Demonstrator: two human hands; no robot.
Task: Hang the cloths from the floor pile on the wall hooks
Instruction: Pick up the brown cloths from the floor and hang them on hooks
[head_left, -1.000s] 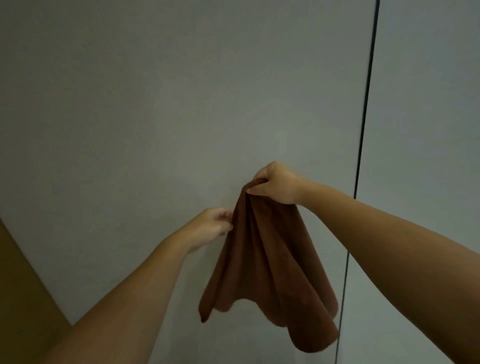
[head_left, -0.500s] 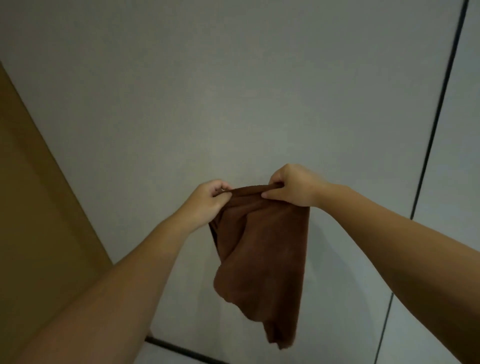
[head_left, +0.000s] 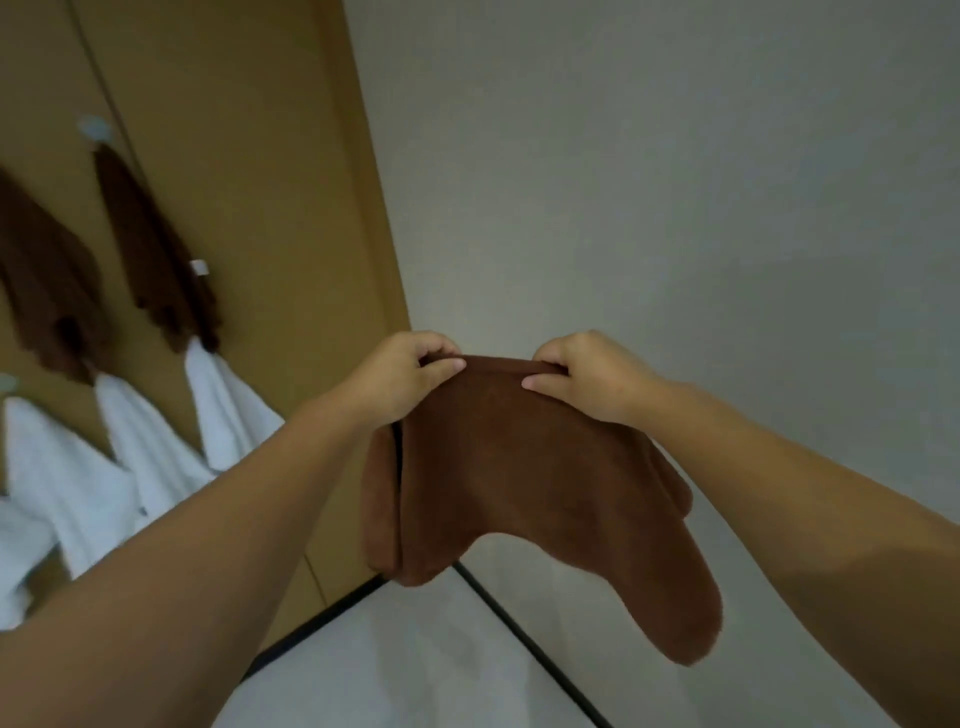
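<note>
A brown cloth (head_left: 519, 478) hangs in front of me, held by its top edge. My left hand (head_left: 405, 374) pinches the left end of that edge and my right hand (head_left: 587, 371) pinches the right end, a short gap between them. The cloth droops below in loose folds. On the tan wall at the left, a white hook (head_left: 93, 130) carries a hanging brown cloth (head_left: 150, 260); another brown cloth (head_left: 41, 280) hangs further left. White cloths (head_left: 223, 410) hang below them. The floor pile is out of view.
A tan wall panel (head_left: 270, 182) meets a grey wall (head_left: 675, 182) at a corner just behind my hands. Pale floor (head_left: 395, 665) with black skirting lines shows below the cloth.
The view has swung left, bringing the tan wall with hanging cloths into sight. My left hand has joined the right on the cloth's top edge, spreading it between them.
</note>
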